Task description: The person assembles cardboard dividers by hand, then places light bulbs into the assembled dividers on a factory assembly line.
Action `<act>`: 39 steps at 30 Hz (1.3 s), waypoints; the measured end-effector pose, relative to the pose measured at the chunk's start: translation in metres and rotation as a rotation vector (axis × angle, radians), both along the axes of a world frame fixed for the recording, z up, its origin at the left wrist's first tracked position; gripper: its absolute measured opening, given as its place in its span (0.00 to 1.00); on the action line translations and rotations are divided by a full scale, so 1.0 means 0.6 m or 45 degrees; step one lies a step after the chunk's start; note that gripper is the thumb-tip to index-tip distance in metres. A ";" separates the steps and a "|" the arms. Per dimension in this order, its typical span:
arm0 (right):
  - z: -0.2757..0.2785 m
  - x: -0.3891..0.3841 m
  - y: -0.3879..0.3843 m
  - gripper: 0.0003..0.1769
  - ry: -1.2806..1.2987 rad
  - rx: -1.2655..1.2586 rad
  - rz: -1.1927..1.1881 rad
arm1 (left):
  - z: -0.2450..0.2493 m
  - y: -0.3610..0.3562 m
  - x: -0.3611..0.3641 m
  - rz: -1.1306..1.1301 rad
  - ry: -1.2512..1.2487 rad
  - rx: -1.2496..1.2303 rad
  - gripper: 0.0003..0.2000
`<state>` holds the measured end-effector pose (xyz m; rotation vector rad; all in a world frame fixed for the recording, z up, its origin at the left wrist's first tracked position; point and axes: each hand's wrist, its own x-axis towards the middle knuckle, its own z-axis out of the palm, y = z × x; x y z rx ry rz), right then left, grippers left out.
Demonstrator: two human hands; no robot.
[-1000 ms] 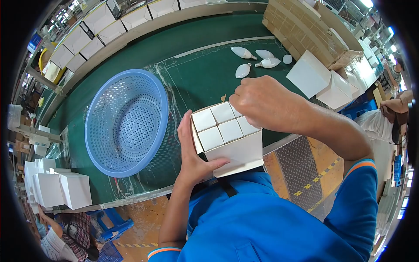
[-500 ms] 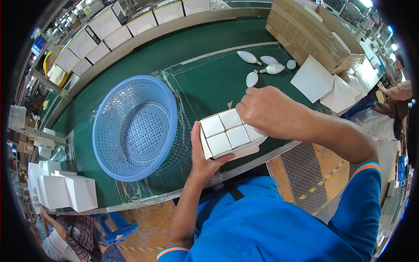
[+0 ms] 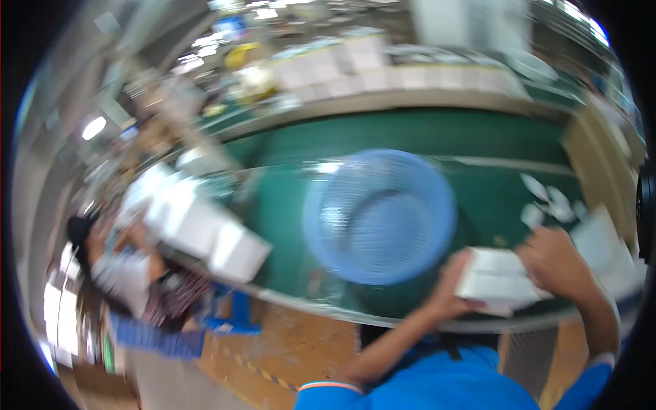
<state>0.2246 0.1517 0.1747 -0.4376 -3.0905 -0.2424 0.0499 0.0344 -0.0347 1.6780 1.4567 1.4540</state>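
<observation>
The whole view is smeared by motion. My left hand (image 3: 447, 292) holds a white box (image 3: 497, 280) from its left side, with smaller white cartons packed inside it. At the box's right end, my right hand (image 3: 555, 260) is closed, its knuckles up; what its fingers hold, if anything, is hidden. A blue perforated basket (image 3: 380, 217), with nothing visible inside, stands left of the box on the green table. Just beyond my right hand lie several white bulbs (image 3: 547, 198).
White boxes (image 3: 236, 254) stand at the table's left end, near a seated person (image 3: 126, 273). A cardboard box (image 3: 601, 164) and white cartons (image 3: 605, 239) are at the right. More boxes (image 3: 424, 76) line the shelf behind. A blue stool (image 3: 236, 314) is below left.
The camera has turned left, so the basket, box and both hands appear farther right. More of the person at the left shows. The hands keep their places at the box.
</observation>
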 end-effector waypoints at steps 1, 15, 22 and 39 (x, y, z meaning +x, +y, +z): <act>-0.012 0.007 0.007 0.04 0.062 -0.027 -0.020 | -0.004 0.003 0.001 -0.054 -0.056 0.000 0.60; -0.025 -0.043 -0.010 0.18 0.429 -0.252 -0.087 | 0.062 0.007 -0.003 -0.199 -0.171 0.028 0.62; -0.046 -0.022 0.022 0.19 0.290 -0.344 -0.045 | 0.065 0.004 -0.006 -0.243 -0.200 0.010 0.64; -0.037 -0.040 0.010 0.18 0.211 -0.275 -0.104 | 0.067 0.008 -0.009 -0.260 -0.182 0.017 0.65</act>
